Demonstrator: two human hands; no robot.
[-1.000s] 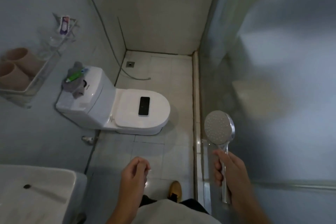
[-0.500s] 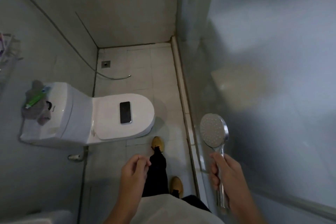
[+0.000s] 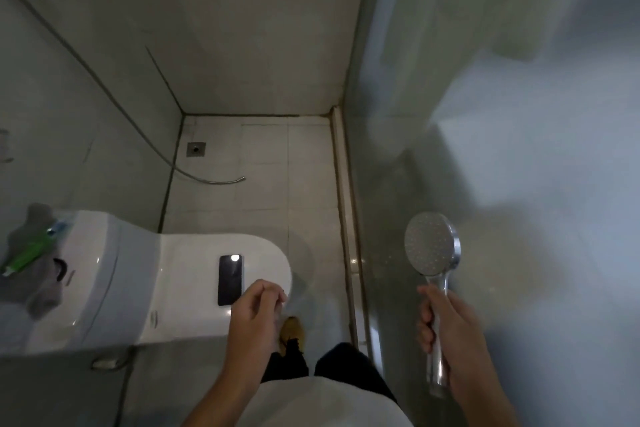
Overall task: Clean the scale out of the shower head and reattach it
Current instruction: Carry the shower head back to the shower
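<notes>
Glossy white ceramic toilet at left, flat black phone on its closed lid, right hand gripping chrome shower head by its handle, round dotted spray face upright above the fist, left hand loosely curled, holding nothing

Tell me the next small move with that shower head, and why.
Probably step toward the loose hose end on the floor and reach for it with the left hand. The right hand grips the shower head by its handle, detached, and the hose lies apart from it beyond the toilet. The left hand holds nothing, so it looks free to lift the hose for reattaching.
</notes>
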